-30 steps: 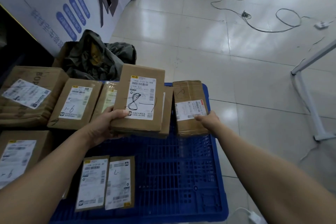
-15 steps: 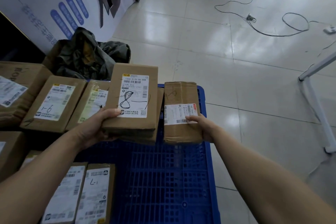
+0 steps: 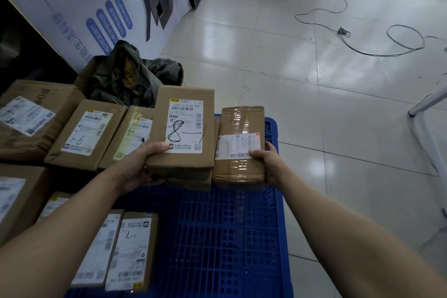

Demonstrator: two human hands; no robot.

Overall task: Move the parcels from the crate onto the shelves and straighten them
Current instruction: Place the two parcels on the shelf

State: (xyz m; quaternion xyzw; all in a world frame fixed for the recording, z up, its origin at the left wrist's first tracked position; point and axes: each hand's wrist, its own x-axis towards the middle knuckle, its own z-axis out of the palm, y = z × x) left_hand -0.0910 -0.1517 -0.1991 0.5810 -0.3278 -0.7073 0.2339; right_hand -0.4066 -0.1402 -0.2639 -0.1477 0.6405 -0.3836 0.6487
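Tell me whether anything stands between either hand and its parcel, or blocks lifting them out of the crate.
Nothing visible does. The left hand grips the parcel marked 8, the right hand the taped parcel, with open air above both. Where the shelves stand, I cannot tell.

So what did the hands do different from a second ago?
The right hand was only touching the taped parcel at its near corner. Now it grips it, thumb on top. The left hand still holds the 8 parcel with another under it. The two parcels at the near left of the crate have not moved.
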